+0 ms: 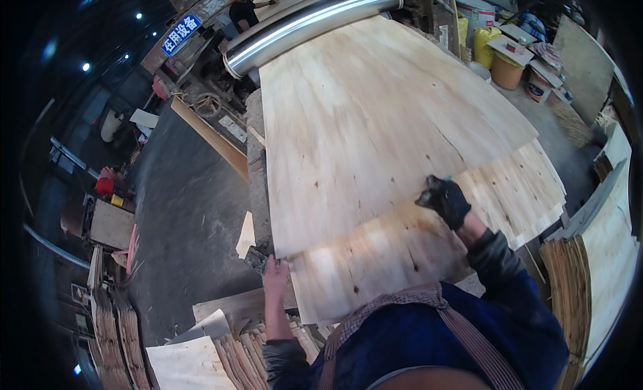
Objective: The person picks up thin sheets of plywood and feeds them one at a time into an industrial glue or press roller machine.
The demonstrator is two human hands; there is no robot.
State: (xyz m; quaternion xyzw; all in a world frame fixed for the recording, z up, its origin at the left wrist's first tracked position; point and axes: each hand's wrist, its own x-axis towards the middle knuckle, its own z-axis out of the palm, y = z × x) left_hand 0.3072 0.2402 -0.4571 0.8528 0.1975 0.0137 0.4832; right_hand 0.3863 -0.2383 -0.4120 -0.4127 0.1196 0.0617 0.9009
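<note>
A large pale wood veneer sheet (351, 138) stretches from a shiny metal roller (316, 25) towards me. Under its near edge lies another veneer sheet (361, 259), with knots and a small split, reaching almost to my body. My right hand (447, 201), in a dark glove, is closed at the upper sheet's near edge. At that sheet's near left corner is my left hand (271, 267), its fingers in a dark, worn covering and the back of the hand bare. Blur hides whether the left fingers grip the corner. More veneer layers (512, 199) fan out at the right.
Stacked veneer (567, 284) stands at my right; more sheets (191, 362) lie low at my left. A long board (211, 138) leans beside the machine. Buckets and a cardboard drum (505, 71) stand far right. Another person (243, 15) is beyond the roller.
</note>
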